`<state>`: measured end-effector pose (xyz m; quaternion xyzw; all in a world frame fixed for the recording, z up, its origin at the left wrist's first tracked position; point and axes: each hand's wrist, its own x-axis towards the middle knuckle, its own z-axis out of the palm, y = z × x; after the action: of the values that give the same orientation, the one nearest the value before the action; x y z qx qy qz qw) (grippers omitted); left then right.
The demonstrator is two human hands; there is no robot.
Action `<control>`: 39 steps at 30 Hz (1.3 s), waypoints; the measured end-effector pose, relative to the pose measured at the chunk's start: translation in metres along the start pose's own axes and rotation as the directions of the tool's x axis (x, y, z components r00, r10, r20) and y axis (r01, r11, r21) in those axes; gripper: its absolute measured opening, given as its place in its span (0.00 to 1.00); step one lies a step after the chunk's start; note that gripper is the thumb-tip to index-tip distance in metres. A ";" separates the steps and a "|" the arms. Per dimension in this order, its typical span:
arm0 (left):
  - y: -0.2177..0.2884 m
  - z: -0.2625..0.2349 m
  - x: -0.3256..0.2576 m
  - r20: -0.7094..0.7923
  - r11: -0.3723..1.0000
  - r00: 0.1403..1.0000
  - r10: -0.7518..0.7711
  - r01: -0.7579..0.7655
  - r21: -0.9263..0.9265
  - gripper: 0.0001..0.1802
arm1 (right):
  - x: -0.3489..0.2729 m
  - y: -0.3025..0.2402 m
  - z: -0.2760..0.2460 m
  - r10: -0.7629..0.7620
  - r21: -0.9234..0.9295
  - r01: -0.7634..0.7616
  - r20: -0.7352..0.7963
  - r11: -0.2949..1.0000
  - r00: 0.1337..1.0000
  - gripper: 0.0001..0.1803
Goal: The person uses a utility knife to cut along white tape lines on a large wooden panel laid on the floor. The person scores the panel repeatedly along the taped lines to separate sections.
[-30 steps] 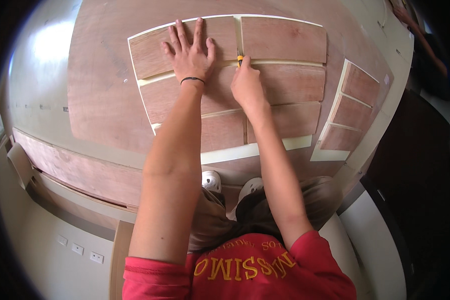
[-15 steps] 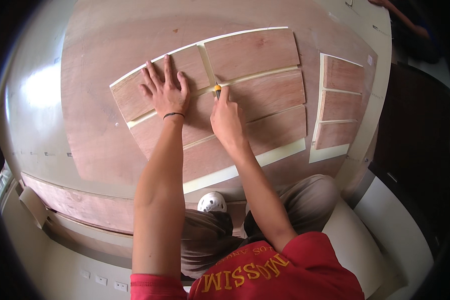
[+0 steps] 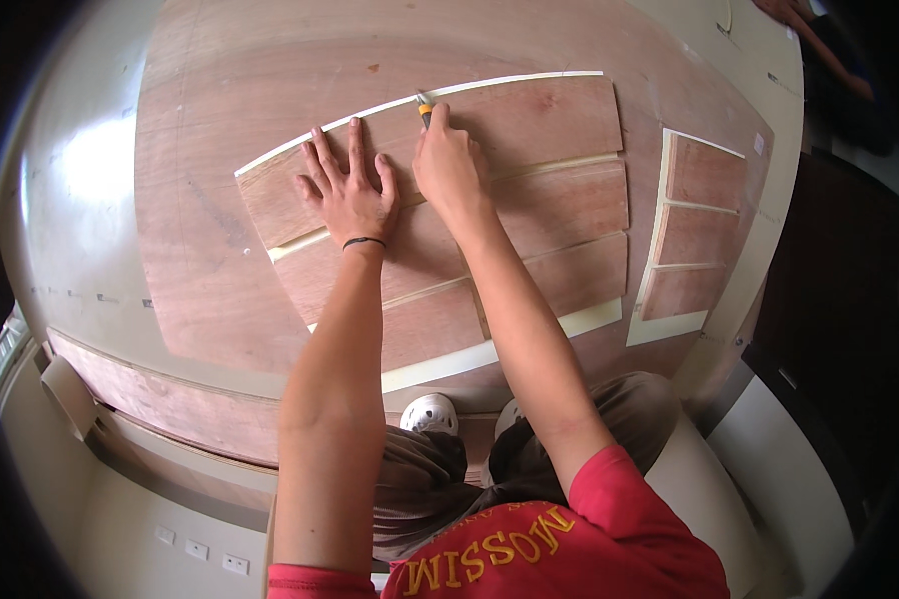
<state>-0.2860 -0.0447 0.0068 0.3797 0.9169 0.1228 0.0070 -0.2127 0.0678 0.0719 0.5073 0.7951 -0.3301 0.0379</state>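
- I have two hands: left hand [image 3: 353, 202], right hand [image 3: 451, 165].
- I count one knife [image 3: 427, 111].
- My wrists carry one band [image 3: 364, 241].
- Large boards [image 3: 559, 110] make three rows; my right hand covers part of the top one, so I cannot give their total.
- Small boards [image 3: 687, 234]: three.
- I see two white sheets [image 3: 440, 370] [image 3: 664, 330].
- My shoes [image 3: 430, 412] number two.
- There are three wall plates [image 3: 198, 550].
- I wear one shirt [image 3: 629, 539].
- I spot one other person's arm [image 3: 827, 52].

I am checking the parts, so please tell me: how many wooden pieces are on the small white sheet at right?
3: on the small white sheet, an upper piece, a middle piece and a lower piece, one below another. None there seems hidden.
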 end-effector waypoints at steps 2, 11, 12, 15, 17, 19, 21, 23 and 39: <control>0.001 -0.001 0.000 0.008 1.000 1.000 -0.005 0.005 0.004 0.33 | 0.002 -0.004 -0.003 0.030 -0.026 -0.029 0.030 0.999 0.999 0.17; 0.003 -0.005 0.000 0.015 1.000 1.000 -0.016 0.016 -0.019 0.33 | 0.008 -0.008 -0.011 0.058 -0.046 -0.054 0.100 0.997 0.993 0.17; 0.002 -0.005 0.000 0.013 1.000 1.000 -0.017 0.017 -0.020 0.33 | 0.010 -0.008 -0.011 0.053 -0.050 -0.047 0.109 0.998 0.993 0.17; 0.003 -0.005 0.000 0.010 1.000 1.000 -0.017 0.017 -0.018 0.33 | 0.008 -0.008 -0.010 0.079 -0.030 -0.076 0.118 0.997 0.990 0.17; 0.002 -0.004 0.001 0.009 1.000 1.000 -0.017 0.018 -0.016 0.33 | 0.007 -0.009 -0.009 0.089 -0.025 -0.087 0.118 0.996 0.989 0.16; 0.002 -0.003 0.002 0.005 1.000 1.000 -0.019 0.020 -0.020 0.33 | 0.008 -0.008 -0.007 0.080 -0.042 -0.076 0.114 0.996 0.990 0.17; 0.002 -0.003 0.001 0.014 1.000 1.000 -0.016 0.017 -0.014 0.33 | 0.004 -0.006 -0.004 0.068 -0.010 -0.068 0.069 0.998 0.995 0.16; 0.003 -0.002 0.001 0.011 1.000 1.000 -0.011 0.011 -0.022 0.33 | 0.002 -0.003 -0.001 0.070 0.001 -0.070 0.058 0.998 0.996 0.16; 0.002 0.000 0.000 -0.003 0.998 1.000 -0.013 0.013 -0.061 0.32 | -0.053 0.016 0.007 0.134 -0.020 -0.132 0.135 0.991 0.982 0.15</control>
<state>-0.2851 -0.0433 0.0073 0.3732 0.9151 0.1515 0.0176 -0.1761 0.0264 0.0796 0.5353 0.7568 -0.3565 0.1169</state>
